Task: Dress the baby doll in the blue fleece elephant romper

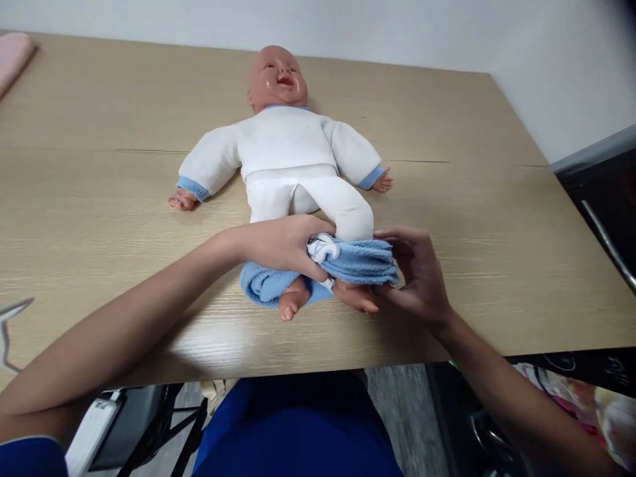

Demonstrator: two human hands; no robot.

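A baby doll (pixel 288 142) in a white suit with blue cuffs lies on its back on the wooden table (pixel 99 218), head away from me. A light blue terry garment (pixel 355 262) is bunched around its lower legs, with both bare feet sticking out below. My left hand (pixel 283 245) is closed on the left side of the blue garment, by a small white patch. My right hand (pixel 417 271) pinches the garment's right edge next to the doll's foot.
A pink cloth (pixel 12 56) lies at the table's far left corner. A white wall runs behind the table. A dark object (pixel 603 192) with a metal bar stands at the right. Below the near table edge are my blue clothes and floor clutter.
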